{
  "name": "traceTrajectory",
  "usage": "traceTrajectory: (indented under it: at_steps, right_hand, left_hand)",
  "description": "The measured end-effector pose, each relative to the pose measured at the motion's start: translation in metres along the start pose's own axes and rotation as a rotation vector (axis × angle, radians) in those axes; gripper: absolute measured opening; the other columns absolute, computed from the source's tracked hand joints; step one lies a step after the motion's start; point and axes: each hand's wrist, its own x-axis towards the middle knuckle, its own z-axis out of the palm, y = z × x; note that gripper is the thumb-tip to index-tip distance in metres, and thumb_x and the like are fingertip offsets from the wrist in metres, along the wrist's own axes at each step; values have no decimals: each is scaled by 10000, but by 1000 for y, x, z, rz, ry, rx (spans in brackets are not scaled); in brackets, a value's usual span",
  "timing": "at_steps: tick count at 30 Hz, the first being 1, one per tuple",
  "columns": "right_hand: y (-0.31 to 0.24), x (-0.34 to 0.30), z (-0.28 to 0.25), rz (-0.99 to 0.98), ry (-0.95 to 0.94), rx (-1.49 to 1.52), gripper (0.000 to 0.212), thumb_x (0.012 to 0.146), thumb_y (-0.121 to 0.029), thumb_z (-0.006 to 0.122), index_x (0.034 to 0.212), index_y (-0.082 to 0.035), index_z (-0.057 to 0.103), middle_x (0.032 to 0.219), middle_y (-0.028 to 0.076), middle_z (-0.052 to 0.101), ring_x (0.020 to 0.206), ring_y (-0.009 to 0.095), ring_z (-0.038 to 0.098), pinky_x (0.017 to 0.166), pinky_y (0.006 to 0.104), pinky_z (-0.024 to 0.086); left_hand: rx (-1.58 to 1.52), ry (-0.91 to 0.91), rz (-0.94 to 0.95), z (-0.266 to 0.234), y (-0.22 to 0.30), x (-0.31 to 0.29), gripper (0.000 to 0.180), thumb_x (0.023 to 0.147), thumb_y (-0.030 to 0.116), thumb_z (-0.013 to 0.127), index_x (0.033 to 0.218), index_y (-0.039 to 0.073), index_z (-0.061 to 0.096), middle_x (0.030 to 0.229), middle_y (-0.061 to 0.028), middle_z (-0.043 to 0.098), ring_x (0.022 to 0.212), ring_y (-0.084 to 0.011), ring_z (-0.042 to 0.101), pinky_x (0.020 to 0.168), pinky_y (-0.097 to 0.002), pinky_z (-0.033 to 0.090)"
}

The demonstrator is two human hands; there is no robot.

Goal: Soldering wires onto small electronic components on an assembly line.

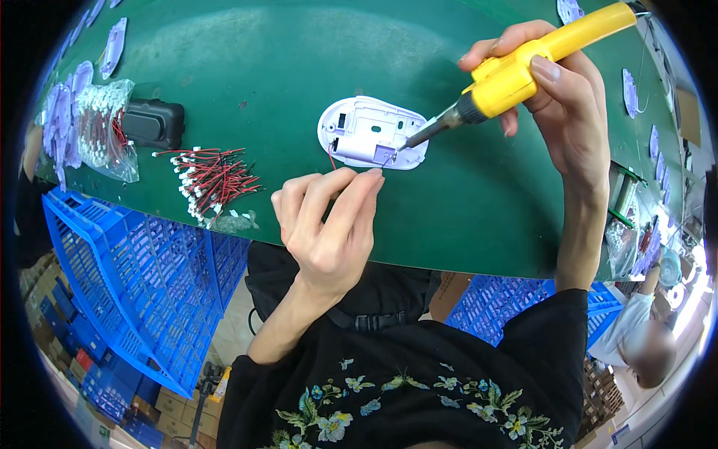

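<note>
My right hand grips a yellow soldering iron. The iron's dark tip slants down to the left and meets the lower right part of a pale lilac plastic mouse-shaped shell, which lies on the green table. Just below the shell, my left hand pinches a thin wire between thumb and forefinger, its end at the iron's tip. A red wire comes out at the shell's left side and runs toward my left fingers. Whether the tip touches the wire is too small to tell.
Left of me lie a pile of red and black connector wires, a clear bag of more wires, a black case and lilac shells. A wire spool stands at right. Blue crates flank the table's front edge. Another person is at far right.
</note>
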Motion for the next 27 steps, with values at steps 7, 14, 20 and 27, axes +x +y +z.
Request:
traceTrajectory:
  at_steps: [7,14,20,27]
  right_hand:
    - [2,2,-1,-11,-53,28,416,972,-352,532,1166,7,611,1092,249,715,805,181,717,576,248,573]
    - [5,3,3,38,-54,-31,423,966,-358,547,1166,9,610,1099,250,714,798,175,716,575,249,575]
    - [8,3,1,12,-50,-22,399,1000,-347,508,1163,3,612,1102,258,713,796,175,716,573,244,575]
    - [8,3,1,12,-66,-13,366,1036,-309,453,1164,-7,615,1102,262,713,792,171,717,571,236,571]
  left_hand:
    - [-71,-44,-31,0,1,0,284,704,-4,859,966,69,777,878,-9,668,737,-178,603,690,-336,387]
    - [-111,-37,-39,1,0,-1,279,713,-12,851,969,63,771,871,-14,663,712,-178,613,676,-329,398]
    - [-117,-52,-52,-1,1,1,292,705,-30,859,971,61,782,885,-31,677,742,-194,605,665,-324,431]
    - [-130,-66,-51,-3,1,2,304,700,-52,869,975,55,794,900,-52,695,761,-204,594,652,-316,451]
